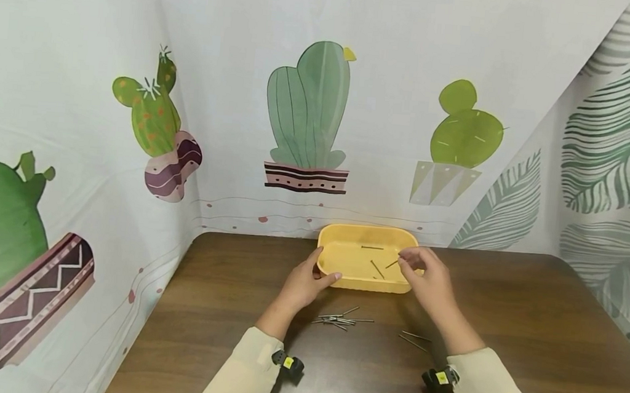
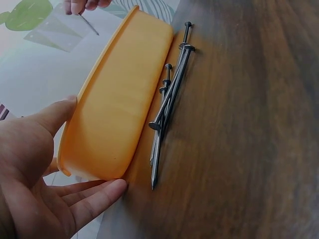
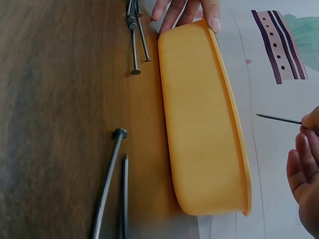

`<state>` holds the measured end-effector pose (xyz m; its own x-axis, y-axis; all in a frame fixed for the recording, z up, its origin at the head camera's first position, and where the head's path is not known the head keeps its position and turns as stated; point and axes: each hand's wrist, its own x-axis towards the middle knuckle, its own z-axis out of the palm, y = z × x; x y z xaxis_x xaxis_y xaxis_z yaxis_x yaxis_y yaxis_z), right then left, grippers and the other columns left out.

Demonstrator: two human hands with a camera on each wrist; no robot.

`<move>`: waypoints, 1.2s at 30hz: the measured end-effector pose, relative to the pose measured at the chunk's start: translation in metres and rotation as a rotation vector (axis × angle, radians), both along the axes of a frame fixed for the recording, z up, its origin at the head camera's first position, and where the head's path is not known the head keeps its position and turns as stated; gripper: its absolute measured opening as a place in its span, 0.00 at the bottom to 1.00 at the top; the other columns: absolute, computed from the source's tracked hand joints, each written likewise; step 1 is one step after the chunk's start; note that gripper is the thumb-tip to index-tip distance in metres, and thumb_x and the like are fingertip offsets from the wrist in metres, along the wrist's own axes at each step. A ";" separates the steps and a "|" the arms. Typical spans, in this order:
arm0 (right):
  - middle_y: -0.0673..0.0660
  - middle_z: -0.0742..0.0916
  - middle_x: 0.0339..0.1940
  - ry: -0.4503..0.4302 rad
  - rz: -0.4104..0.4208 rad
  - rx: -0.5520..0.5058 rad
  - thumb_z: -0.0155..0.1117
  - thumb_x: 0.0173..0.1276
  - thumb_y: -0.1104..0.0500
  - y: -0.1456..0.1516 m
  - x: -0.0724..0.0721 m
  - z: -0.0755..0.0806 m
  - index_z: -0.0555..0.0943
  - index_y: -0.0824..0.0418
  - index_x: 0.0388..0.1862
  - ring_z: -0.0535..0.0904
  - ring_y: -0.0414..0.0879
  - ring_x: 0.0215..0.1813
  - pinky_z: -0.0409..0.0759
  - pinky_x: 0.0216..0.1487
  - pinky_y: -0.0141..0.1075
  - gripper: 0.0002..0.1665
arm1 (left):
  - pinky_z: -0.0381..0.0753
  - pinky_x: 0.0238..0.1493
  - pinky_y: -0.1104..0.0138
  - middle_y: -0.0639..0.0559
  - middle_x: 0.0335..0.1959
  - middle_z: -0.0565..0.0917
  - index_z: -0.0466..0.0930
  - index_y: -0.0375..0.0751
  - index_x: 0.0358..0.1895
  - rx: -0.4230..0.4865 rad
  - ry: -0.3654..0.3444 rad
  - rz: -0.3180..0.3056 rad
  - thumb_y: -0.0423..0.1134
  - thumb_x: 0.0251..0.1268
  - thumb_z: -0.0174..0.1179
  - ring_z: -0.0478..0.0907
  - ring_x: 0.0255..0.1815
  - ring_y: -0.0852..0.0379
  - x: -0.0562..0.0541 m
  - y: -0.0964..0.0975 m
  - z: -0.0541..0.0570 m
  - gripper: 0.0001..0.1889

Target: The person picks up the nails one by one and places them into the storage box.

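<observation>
A yellow plastic tray (image 1: 365, 283) stands at the far edge of the wooden table, with a few nails (image 1: 378, 269) lying inside. At its left end my left hand (image 1: 304, 280) holds the rim, thumb on the near side; the left wrist view shows the fingers under the tray's corner (image 2: 112, 134). Above the tray's right end, my right hand (image 1: 428, 276) pinches a single nail (image 3: 279, 119) between thumb and fingertips, its point facing left. In front of the tray lies a loose pile of several nails (image 1: 335, 319). Two more nails (image 1: 414, 341) rest near my right forearm.
The brown wooden table (image 1: 217, 312) reaches back to a white cloth (image 1: 234, 91) printed with cacti and leaves. Each wrist carries a black strapped camera, the left one (image 1: 293, 367) and the right one (image 1: 436, 382) both low over the table.
</observation>
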<state>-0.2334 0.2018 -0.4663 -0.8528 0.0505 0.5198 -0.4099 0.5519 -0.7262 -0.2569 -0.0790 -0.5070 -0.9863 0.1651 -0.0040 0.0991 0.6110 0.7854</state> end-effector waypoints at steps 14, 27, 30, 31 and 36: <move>0.55 0.87 0.37 0.013 0.029 0.024 0.69 0.67 0.66 -0.011 -0.008 0.006 0.85 0.61 0.42 0.77 0.33 0.36 0.76 0.43 0.27 0.06 | 0.81 0.60 0.55 0.40 0.69 0.75 0.53 0.51 0.81 -0.001 0.000 0.005 0.67 0.63 0.63 0.81 0.59 0.51 0.000 -0.001 -0.001 0.49; 0.56 0.87 0.39 0.026 0.048 0.025 0.69 0.67 0.67 -0.015 -0.013 0.008 0.84 0.63 0.43 0.78 0.36 0.37 0.79 0.43 0.32 0.06 | 0.80 0.60 0.54 0.41 0.66 0.78 0.54 0.51 0.81 0.003 -0.006 0.010 0.67 0.63 0.63 0.81 0.58 0.51 0.001 0.001 0.000 0.48; 0.57 0.87 0.41 0.014 0.057 0.025 0.70 0.66 0.66 -0.015 -0.014 0.008 0.84 0.64 0.45 0.80 0.42 0.40 0.79 0.45 0.34 0.09 | 0.80 0.61 0.54 0.41 0.65 0.78 0.54 0.51 0.81 -0.007 -0.005 0.010 0.67 0.63 0.63 0.81 0.58 0.51 0.001 0.001 0.000 0.48; 0.58 0.87 0.44 0.006 0.064 0.034 0.70 0.66 0.65 -0.015 -0.014 0.007 0.84 0.64 0.48 0.80 0.44 0.43 0.79 0.48 0.36 0.12 | 0.80 0.61 0.54 0.41 0.66 0.78 0.54 0.51 0.81 -0.009 -0.004 0.010 0.66 0.63 0.63 0.81 0.59 0.51 0.000 0.001 0.000 0.48; 0.62 0.78 0.62 -0.054 0.118 0.073 0.74 0.65 0.58 -0.016 -0.015 0.008 0.75 0.62 0.66 0.74 0.57 0.63 0.73 0.63 0.52 0.32 | 0.80 0.61 0.53 0.39 0.67 0.77 0.54 0.51 0.81 -0.004 0.003 0.008 0.65 0.64 0.63 0.81 0.59 0.50 0.000 0.001 0.001 0.48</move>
